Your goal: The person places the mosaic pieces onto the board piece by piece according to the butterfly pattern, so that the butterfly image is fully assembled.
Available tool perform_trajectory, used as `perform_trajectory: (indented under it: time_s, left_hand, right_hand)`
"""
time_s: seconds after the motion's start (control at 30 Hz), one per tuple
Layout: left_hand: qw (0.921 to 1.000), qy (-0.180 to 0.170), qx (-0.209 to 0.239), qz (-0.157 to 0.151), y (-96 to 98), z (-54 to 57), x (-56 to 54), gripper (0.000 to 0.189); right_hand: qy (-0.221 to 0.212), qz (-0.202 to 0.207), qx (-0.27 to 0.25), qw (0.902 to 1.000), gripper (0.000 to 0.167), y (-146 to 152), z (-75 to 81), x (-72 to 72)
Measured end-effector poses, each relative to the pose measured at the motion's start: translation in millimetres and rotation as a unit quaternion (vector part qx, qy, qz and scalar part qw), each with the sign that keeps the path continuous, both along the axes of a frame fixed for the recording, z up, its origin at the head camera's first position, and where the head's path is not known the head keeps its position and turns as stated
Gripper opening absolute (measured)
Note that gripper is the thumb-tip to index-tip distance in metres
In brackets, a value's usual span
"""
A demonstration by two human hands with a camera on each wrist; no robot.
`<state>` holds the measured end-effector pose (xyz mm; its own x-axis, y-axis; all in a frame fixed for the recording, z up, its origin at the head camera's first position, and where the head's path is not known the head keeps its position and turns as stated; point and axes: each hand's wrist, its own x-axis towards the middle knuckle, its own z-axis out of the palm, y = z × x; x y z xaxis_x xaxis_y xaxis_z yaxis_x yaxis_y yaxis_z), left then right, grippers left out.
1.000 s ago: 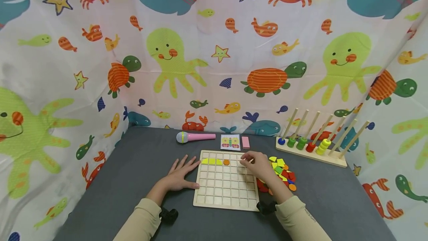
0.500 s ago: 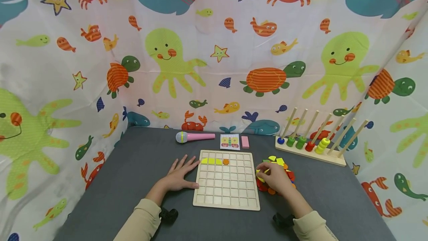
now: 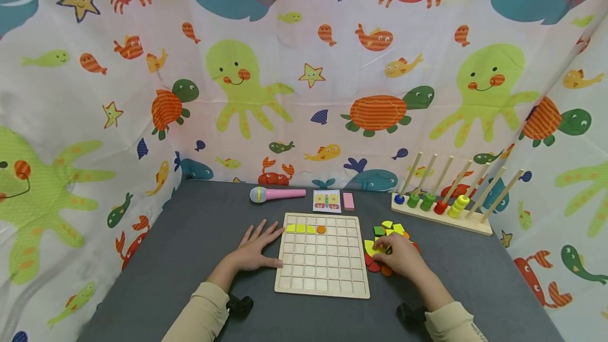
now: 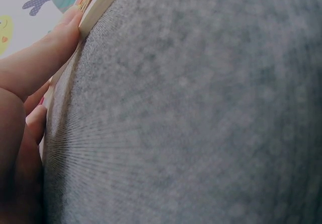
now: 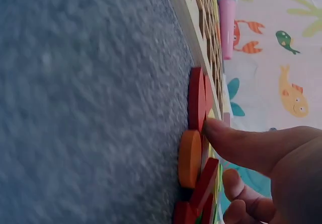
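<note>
My left hand (image 3: 254, 253) lies spread at the left edge of a wooden grid board (image 3: 328, 295), its thumb and fingertips against the rim. In the left wrist view, the thumb (image 4: 63, 38) touches the board's side. Three yellow pieces (image 3: 301, 229) and an orange disc (image 3: 321, 230) fill part of the board's second row. My right hand (image 3: 402, 255) is over a pile of coloured pieces right of the board, thumb and fingers apart beside a yellow piece (image 3: 369, 247). In the right wrist view, its thumb reaches among red pieces (image 5: 196, 98) and an orange disc (image 5: 189, 158).
Behind the board lie a pink toy microphone (image 3: 285, 193), a printed pattern card (image 3: 326, 201) and a pink block (image 3: 349, 201). A wooden peg stand (image 3: 442, 216) with coloured rings stands at the back right. A sea-animal curtain (image 3: 304, 104) encloses the dark table.
My right hand has moved from the board's upper right, rightward to the pile, then slightly down and right over the pieces. The left hand has stayed in place.
</note>
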<state>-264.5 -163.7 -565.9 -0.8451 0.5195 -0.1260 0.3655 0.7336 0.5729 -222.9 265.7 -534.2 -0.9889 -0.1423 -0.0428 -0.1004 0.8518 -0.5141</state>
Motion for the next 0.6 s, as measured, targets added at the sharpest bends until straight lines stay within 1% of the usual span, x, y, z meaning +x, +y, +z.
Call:
perform_trajectory:
  time_s: [0.23, 0.37, 0.53, 0.6]
  left_hand:
    - [1.0, -0.002, -0.003, 0.003, 1.4, 1.1, 0.6, 0.098]
    - [1.0, -0.002, -0.005, 0.002, 0.9, -0.1, 0.3, 0.098]
    - [0.9999, -0.008, -0.006, 0.004, -0.4, -1.9, -1.3, 0.1]
    - [0.9999, -0.008, -0.007, 0.004, -0.6, -2.3, -2.3, 0.1]
  right_hand:
    - [-0.023, 0.033, 0.031, 0.9987, 0.019, 2, 3.5, -4.8]
    - [-0.029, 0.04, 0.037, 0.9981, 0.018, -1, 6.1, -7.8]
    - [-0.05, 0.022, 0.005, 0.9985, 0.017, -4, 8.1, -11.2]
    - [-0.05, 0.013, -0.015, 0.9986, 0.018, -5, 8.9, -13.0]
